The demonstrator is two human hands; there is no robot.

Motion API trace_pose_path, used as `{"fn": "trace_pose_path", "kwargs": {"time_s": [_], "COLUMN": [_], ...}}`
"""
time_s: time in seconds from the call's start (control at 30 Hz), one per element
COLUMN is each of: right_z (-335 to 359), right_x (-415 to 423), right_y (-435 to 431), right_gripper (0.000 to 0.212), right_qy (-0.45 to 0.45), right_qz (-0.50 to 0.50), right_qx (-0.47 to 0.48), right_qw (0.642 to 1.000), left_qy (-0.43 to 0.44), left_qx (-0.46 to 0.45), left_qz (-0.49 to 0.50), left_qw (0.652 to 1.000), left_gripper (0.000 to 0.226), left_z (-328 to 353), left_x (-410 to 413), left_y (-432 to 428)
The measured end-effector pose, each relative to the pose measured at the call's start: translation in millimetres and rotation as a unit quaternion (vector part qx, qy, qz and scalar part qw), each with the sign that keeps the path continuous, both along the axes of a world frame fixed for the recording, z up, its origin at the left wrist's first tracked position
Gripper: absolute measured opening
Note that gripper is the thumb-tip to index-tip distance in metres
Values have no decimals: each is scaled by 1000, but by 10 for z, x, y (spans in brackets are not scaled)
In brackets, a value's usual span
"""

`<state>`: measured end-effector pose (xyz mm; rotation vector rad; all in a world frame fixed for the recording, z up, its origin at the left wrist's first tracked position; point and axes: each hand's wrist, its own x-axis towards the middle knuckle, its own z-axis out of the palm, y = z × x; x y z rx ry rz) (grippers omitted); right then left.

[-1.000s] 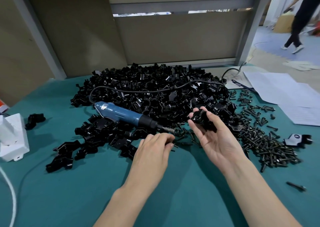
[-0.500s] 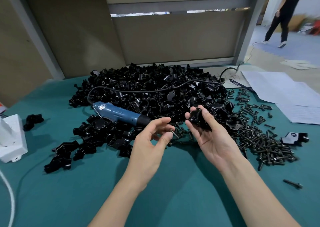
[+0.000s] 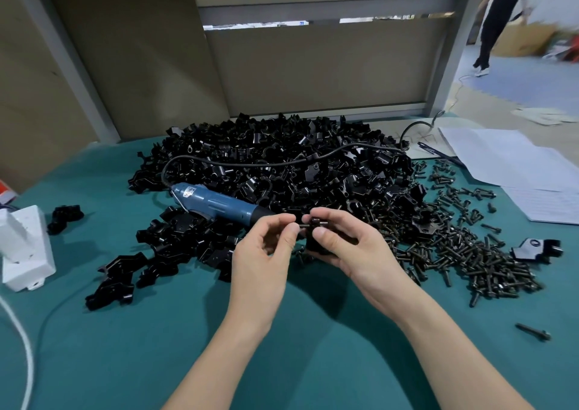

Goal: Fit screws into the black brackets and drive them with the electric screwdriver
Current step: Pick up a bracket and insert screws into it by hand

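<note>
While the right hand [image 3: 351,246] grips a bracket [image 3: 314,222] at mid-frame, the left hand [image 3: 263,253] pinches a screw [image 3: 303,226] touching its side. Just left, the screwdriver [image 3: 219,204] lies on the bracket pile [image 3: 282,159]; loose screws [image 3: 470,253] litter the worktop [image 3: 156,347] at right.

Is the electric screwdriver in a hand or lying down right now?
Lying down: the electric screwdriver rests on the black brackets; left hand and right hand are off it.

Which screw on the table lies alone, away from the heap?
The screw at front right, on bare mat; the others lie in or around the heap farther back.
</note>
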<state>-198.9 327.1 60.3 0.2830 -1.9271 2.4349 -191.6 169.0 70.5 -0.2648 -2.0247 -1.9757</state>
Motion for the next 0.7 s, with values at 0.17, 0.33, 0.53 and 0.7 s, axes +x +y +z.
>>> {"fn": "trace_pose_path", "kwargs": {"time_s": [0.17,0.33,0.53,0.7], "right_z": [1,-9,-6,-6], "right_x": [29,40,52,57], "right_y": [7,22,11,2], "right_gripper": [27,28,25,28], "right_qy": [47,63,57,51], "right_qz": [-26,-25,-13,-6], "right_qx": [106,165,181,177], "right_qw": [993,984,982,983], "left_qy": [-12,-27,-72,-75], "left_qx": [-12,-6,48,17], "left_qz": [9,6,-24,-14], "left_qw": [1000,1000,996,997], "left_gripper": [10,8,8,13], "left_z": [-23,-48,-64,-106], "left_x": [-14,-46,-86,-70], "left_y": [-6,-21,-15,-3]}}
